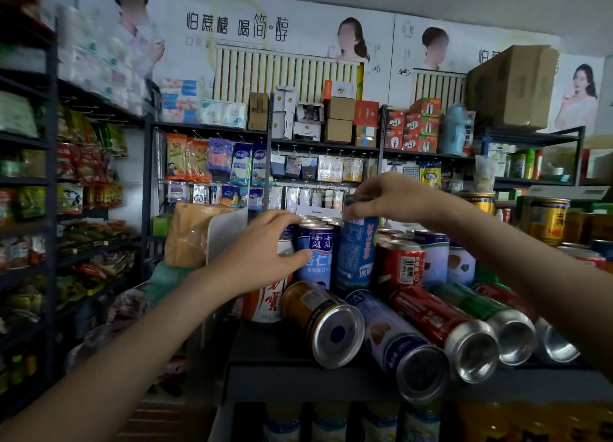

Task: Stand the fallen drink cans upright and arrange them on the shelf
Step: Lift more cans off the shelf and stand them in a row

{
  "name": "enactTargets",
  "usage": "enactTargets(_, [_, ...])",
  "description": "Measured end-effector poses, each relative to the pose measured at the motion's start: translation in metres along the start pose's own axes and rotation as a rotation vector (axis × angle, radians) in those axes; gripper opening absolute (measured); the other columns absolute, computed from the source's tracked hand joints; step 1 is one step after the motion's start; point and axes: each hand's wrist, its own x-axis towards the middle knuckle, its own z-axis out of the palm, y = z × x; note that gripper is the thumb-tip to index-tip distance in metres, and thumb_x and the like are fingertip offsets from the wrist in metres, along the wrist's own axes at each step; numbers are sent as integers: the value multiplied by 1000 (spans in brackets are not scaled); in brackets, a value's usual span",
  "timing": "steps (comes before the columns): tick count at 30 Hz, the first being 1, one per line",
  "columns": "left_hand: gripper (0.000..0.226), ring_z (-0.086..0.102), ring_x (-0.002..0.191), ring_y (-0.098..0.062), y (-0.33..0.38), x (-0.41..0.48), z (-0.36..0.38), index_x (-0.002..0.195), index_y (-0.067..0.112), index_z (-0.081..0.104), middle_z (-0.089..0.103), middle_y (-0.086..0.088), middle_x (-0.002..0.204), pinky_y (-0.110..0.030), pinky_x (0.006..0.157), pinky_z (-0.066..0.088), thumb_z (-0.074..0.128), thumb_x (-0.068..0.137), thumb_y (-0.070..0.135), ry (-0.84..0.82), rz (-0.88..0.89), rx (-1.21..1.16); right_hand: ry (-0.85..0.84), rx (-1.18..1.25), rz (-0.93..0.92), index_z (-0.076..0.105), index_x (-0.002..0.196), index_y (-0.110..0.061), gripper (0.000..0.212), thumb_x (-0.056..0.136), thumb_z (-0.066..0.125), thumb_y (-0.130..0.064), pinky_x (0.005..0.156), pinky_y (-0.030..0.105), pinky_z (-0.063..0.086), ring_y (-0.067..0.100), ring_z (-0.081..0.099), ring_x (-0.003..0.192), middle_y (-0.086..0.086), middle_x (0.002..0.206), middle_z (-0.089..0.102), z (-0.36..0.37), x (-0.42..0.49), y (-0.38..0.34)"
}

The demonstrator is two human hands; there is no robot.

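My right hand point(386, 197) grips the top rim of a tall blue can point(356, 255), which stands upright among other standing cans. My left hand point(265, 252) is curled round a blue-and-white can point(316, 259) from the left, thumb across its front. A white can with red characters point(268, 304) stands under my left wrist. Several cans lie on their sides along the front of the dark shelf point(265, 352), bases toward me: a gold one point(323, 322), a blue-white one point(396, 343), a red one point(441, 327) and a green one point(487, 310). An upright red can point(399, 264) stands behind them.
Gold cans point(547, 221) stand at the far right. A brown bag and a white card point(205, 234) sit left of the cans. Packed snack shelves point(79, 182) line the left side. Bottles point(331, 421) fill the shelf below.
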Motion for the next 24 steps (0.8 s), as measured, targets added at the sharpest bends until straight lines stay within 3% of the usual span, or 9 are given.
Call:
enactTargets(3, [58, 36, 128, -9, 4, 1, 1, 137, 22, 40, 38, 7, 141, -25, 101, 29, 59, 87, 44, 1, -3, 11, 100, 83, -22, 65, 99, -6, 35, 81, 70, -35, 63, 20, 48, 14, 62, 83, 5, 92, 66, -19, -5, -3])
enactTargets(6, [64, 31, 134, -13, 8, 3, -1, 141, 21, 36, 34, 5, 145, -31, 107, 29, 58, 86, 46, 33, -24, 23, 208, 231, -26, 63, 103, -3, 35, 84, 68, -31, 60, 16, 51, 15, 64, 83, 8, 95, 66, -34, -12, -3])
enactTargets(9, [67, 22, 137, -15, 17, 5, -4, 141, 21, 33, 26, 3, 146, -36, 110, 25, 58, 85, 48, 125, -52, 58, 339, 338, -19, 63, 104, -3, 32, 85, 66, -29, 63, 20, 56, 16, 65, 83, 8, 95, 65, -42, -18, -3])
enactTargets(11, [53, 29, 128, -13, 28, 6, -5, 129, 19, 46, 38, 2, 131, -31, 103, 29, 58, 85, 47, 253, 5, 90, 393, 442, -8, 63, 103, -1, 32, 87, 65, -28, 69, 25, 58, 17, 65, 85, 9, 94, 66, -45, -23, -4])
enactTargets(13, [30, 44, 105, -10, 40, 8, -6, 100, 17, 59, 51, 4, 104, -26, 88, 37, 56, 87, 44, 362, 88, 98, 414, 567, 14, 63, 102, 0, 32, 88, 63, -28, 69, 25, 58, 18, 66, 88, 9, 94, 66, -44, -30, -5])
enactTargets(15, [37, 55, 78, -12, 52, 10, -6, 79, 13, 64, 61, 3, 79, -31, 75, 47, 48, 90, 45, 325, 107, 38, 409, 739, 40, 61, 99, -3, 27, 89, 63, -28, 76, 29, 58, 19, 65, 93, 9, 94, 66, -42, -35, -7])
enactTargets(17, [47, 62, 64, -9, 64, 12, -6, 77, 12, 71, 67, 1, 70, -24, 70, 51, 42, 93, 47, 223, 46, -150, 385, 931, 51, 58, 95, -6, 21, 89, 62, -25, 80, 32, 57, 20, 65, 96, 8, 93, 66, -38, -39, -10])
enactTargets(19, [47, 63, 63, -1, 75, 15, -6, 90, 10, 72, 70, 2, 76, -10, 64, 50, 41, 94, 46, 174, -57, -410, 365, 1073, 38, 59, 100, -5, 23, 90, 62, -25, 81, 33, 58, 20, 64, 97, 8, 95, 64, -34, -42, -14])
enactTargets(24, [46, 67, 98, -17, 97, 19, -11, 114, 9, 50, 65, -13, 109, -27, 85, 54, 41, 93, 49, 74, -240, -1196, 218, 1157, -62, 58, 104, 2, 26, 90, 60, -20, 84, 29, 56, 19, 63, 97, 11, 100, 64, -26, -51, -19])
